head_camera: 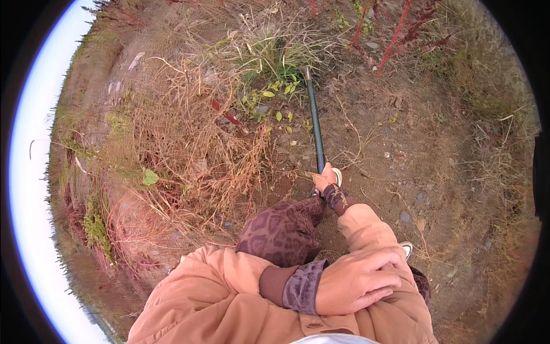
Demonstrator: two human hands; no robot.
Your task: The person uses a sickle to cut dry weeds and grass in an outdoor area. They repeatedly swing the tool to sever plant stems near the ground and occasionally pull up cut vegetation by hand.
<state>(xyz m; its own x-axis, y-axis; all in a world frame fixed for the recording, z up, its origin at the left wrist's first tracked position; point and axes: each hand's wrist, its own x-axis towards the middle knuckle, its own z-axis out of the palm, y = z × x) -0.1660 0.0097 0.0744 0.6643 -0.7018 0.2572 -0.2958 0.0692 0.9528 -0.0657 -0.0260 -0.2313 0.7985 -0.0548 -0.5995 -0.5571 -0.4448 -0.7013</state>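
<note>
My right hand [325,178] is closed around the lower end of a dark green handle of a long-handled tool [315,118]. The handle runs away from me to a metal socket [306,73] beside a clump of green and dry grass [275,53]. The tool's working end is hidden in or behind that grass. Across my body, my left hand [356,279] lies on my right sleeve [369,225], its fingers slightly bent and spread, with no tool in it. Small yellow-green leaves [279,116] grow just left of the handle.
Dry, tangled brush [193,142] covers the ground to the left, with a red strip-like piece [225,112] in it. Red-stemmed plants [393,38] stand at upper right. Bare soil with small stones [404,217] lies to the right. My shoe tip [407,248] shows beside my sleeve.
</note>
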